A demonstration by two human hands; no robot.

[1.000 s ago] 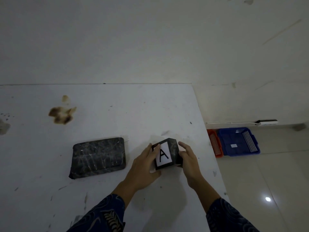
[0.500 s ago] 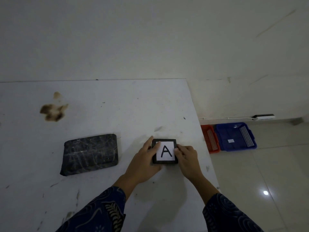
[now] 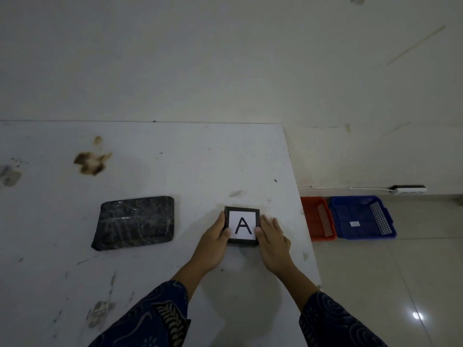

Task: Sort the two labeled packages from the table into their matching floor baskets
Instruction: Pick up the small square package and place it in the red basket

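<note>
Package A lay flat on the table, gripped between the left hand and the right hand.

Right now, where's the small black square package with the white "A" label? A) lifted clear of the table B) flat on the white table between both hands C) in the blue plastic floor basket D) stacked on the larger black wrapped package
B: the small black square package lies label-up on the white table, the left hand and right hand flanking its sides.
</note>
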